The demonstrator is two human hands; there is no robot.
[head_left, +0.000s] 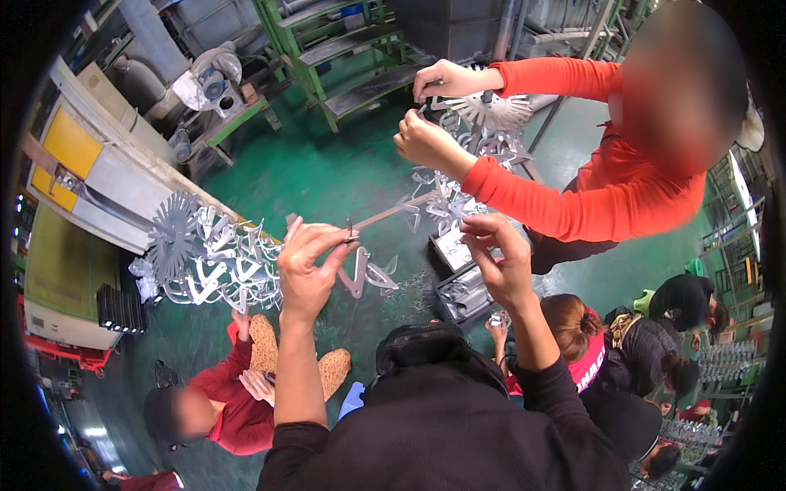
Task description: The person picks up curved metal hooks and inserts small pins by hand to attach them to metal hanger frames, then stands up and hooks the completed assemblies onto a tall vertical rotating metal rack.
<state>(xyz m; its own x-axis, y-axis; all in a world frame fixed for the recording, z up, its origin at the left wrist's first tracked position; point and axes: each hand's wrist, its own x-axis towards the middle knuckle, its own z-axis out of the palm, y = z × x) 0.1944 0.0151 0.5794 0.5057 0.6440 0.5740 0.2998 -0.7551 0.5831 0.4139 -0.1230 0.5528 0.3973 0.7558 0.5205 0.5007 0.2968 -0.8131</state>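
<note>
My left hand (308, 266) is raised, thumb and forefinger pinched on a small dark metal hook (351, 227) at the near end of a flat grey bar (393, 212). Just below these fingertips hangs a V-shaped silver metal part (354, 277), with a thinner pale piece (381, 275) beside it. To the right, my right hand (503, 260) is up with curled fingers, thumb and forefinger close together. Whatever may be between them is too small to make out. Many silver metal parts (442, 196) hang at the bar's far end.
A co-worker in an orange-red top (557, 184) reaches in from the right over the hanging parts. Dark bins (465, 295) with metal pieces stand beyond my right wrist. At left hangs a cluster of silver parts (233, 266); below it crouches a person in dark red (246, 409). Green steps (344, 57) stand behind.
</note>
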